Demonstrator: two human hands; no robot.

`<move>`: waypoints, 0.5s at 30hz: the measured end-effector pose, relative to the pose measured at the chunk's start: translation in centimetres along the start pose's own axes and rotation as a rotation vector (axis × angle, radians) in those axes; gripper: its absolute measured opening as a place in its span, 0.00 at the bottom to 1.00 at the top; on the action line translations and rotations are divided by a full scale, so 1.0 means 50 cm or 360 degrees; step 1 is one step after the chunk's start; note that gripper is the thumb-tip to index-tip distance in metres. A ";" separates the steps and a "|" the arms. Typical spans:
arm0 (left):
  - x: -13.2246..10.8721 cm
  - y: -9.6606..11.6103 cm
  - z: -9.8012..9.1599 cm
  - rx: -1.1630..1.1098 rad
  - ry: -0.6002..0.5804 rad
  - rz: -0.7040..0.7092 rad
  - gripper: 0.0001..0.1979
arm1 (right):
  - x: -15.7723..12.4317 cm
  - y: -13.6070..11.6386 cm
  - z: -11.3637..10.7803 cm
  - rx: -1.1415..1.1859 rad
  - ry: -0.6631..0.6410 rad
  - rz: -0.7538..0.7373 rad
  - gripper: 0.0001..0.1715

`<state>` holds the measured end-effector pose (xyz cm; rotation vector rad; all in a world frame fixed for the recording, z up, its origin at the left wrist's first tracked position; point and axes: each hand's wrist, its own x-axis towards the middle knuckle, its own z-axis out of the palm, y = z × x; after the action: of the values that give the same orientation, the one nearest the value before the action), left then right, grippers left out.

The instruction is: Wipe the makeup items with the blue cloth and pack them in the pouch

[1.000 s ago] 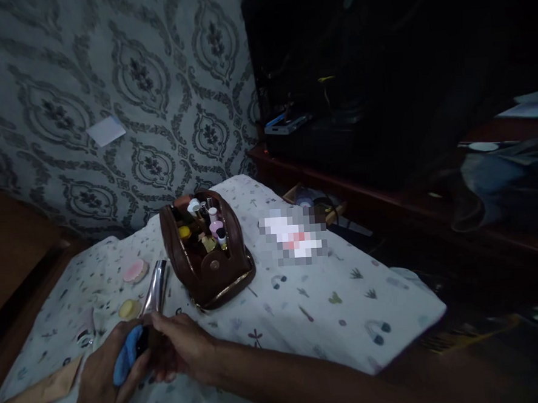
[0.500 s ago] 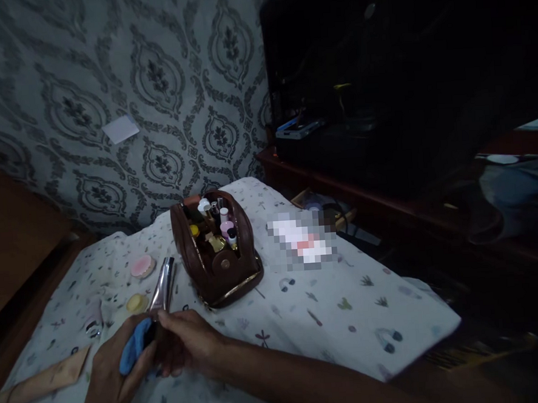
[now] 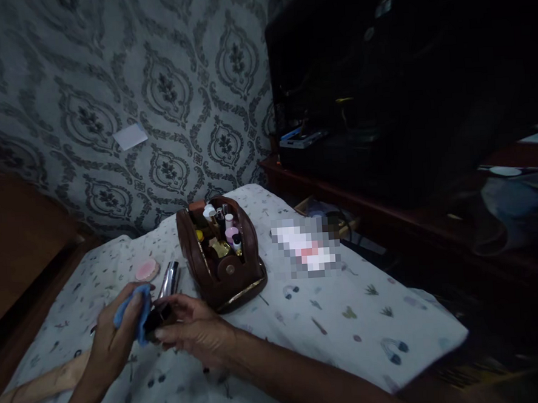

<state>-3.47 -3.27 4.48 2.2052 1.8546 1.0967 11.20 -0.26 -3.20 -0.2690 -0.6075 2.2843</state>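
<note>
My left hand (image 3: pixel 116 338) is closed on a small blue cloth (image 3: pixel 132 304) and presses it against a dark slim item (image 3: pixel 160 317). My right hand (image 3: pixel 192 328) pinches that dark item from the right; what it is stays too dim to name. Just behind both hands lies a silver tube (image 3: pixel 168 279). A brown leather pouch (image 3: pixel 227 271) stands open right of the tube, with several small bottles and tubes upright inside. A pink round compact (image 3: pixel 146 270) rests left of the tube.
All of this lies on a white patterned cloth (image 3: pixel 340 319) over a low surface. A blurred white-and-pink patch (image 3: pixel 306 248) sits right of the pouch. A tan flat strip (image 3: pixel 38 386) lies at the lower left. A dark cabinet (image 3: pixel 403 96) stands behind on the right.
Both hands have risen and moved toward the pouch with the cloth and dark item. The cloth now sits on top of the item, and the yellow round piece is hidden behind my left hand.
</note>
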 end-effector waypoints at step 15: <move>0.200 0.072 0.033 0.1216 -0.0556 0.1119 0.22 | 0.018 0.008 -0.042 -0.0505 0.0129 -0.0130 0.40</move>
<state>0.68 5.19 9.64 3.3284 1.5064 -0.0905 11.09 0.84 -5.23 -0.4781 -0.9216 2.0828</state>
